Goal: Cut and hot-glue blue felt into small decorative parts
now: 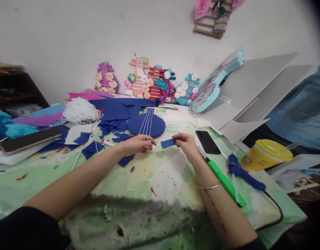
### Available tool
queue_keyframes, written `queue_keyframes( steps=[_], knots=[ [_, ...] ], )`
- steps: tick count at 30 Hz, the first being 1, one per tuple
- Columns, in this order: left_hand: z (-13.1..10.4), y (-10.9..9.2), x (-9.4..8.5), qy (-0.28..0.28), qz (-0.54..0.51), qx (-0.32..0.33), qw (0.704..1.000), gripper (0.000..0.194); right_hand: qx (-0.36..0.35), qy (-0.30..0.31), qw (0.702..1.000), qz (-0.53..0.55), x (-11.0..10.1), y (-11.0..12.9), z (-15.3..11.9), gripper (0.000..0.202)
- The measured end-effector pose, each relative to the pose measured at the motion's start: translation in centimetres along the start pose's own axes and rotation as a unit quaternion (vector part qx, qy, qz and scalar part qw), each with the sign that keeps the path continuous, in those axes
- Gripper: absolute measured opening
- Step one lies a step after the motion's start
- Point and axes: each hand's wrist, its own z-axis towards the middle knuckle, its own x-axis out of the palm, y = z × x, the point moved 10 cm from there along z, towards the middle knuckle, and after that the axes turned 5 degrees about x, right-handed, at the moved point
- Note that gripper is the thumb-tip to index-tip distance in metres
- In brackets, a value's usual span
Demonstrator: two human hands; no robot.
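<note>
My right hand (186,144) pinches the right end of a small dark blue rectangular strip (167,143), held over the table. Across from it, my left hand (139,144) is closed on a small white piece (151,148), mostly covered by the fingers. Just behind my left hand lies a blue guitar-shaped craft (157,125) with white strings (147,121) running along its middle. Blue offcuts (126,160) lie under and beside my left wrist.
A black phone (208,141), a green cutter (225,180) and a blue glue gun (244,172) lie on the right, by a yellow tub (264,156). White yarn (81,111) and blue sheets (115,107) are at the left back. Flowered guitar crafts (156,83) lean on the wall.
</note>
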Motion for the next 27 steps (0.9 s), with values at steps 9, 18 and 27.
queue_keyframes(
  steps=[9,18,27],
  knots=[
    [-0.9,-1.0,-1.9,-0.028,-0.006,0.037,0.999,0.023,-0.007,-0.009,1.0,0.011,0.0,0.0,0.1,0.026],
    [-0.9,-1.6,-2.4,-0.09,0.028,0.081,0.992,0.016,-0.052,0.033,0.998,0.002,1.8,0.5,-0.3,0.018],
    [-0.9,0.0,-1.2,-0.073,-0.187,0.04,0.979,0.029,-0.075,0.077,0.993,0.048,3.1,1.1,-1.0,0.015]
  ],
)
